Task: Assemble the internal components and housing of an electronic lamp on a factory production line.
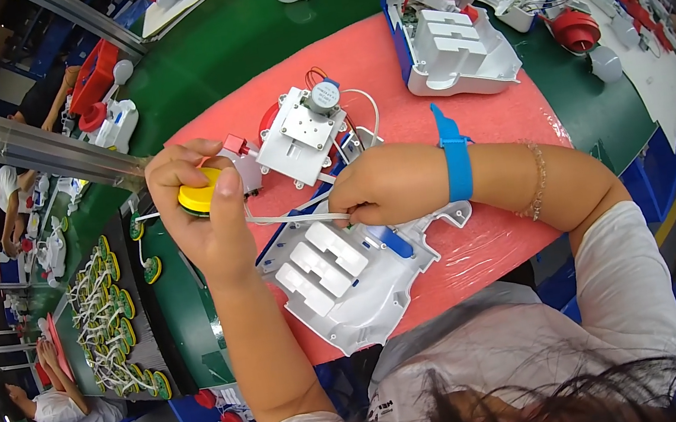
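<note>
Gripped a yellow disc (200, 193) in the curled left hand (207, 226) and pinched white cable (291, 218) in the right hand (395, 182), by the white housing (376, 288). Left housing open, seemingly with wiring underway, closing undone.

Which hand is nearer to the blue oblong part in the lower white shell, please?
Right. The right hand is just above the blue oblong part in the picture; the left hand, holding a yellow round part, is farther away, to its upper left.
</note>
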Available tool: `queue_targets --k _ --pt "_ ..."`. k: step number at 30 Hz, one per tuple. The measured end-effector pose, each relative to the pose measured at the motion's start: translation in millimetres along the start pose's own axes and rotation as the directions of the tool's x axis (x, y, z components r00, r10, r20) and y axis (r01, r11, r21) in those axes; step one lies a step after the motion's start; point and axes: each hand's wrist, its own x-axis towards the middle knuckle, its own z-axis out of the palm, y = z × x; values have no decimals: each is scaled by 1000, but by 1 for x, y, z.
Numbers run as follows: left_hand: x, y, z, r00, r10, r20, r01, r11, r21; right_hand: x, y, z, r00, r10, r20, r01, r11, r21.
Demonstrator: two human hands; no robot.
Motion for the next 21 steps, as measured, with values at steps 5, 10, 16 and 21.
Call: queue_targets --k 5,10,16,21 --pt "0 -2 3 1000 21 8 -21 998 58 4 -9 7 991 127 -35 -128 991 -26" --pt "-1 1 2 998 63 31 -67 986 155 0 -8 14 990 94 -108 -98 995 -32" --pt "-2 4 5 997 -12 71 1 989 149 4 -12 16 987 138 -80 -146 985 -97" --pt "-4 0 5 997 -18 79 2 982 191 1 -11 20 996 43 -80 -59 975 -214"
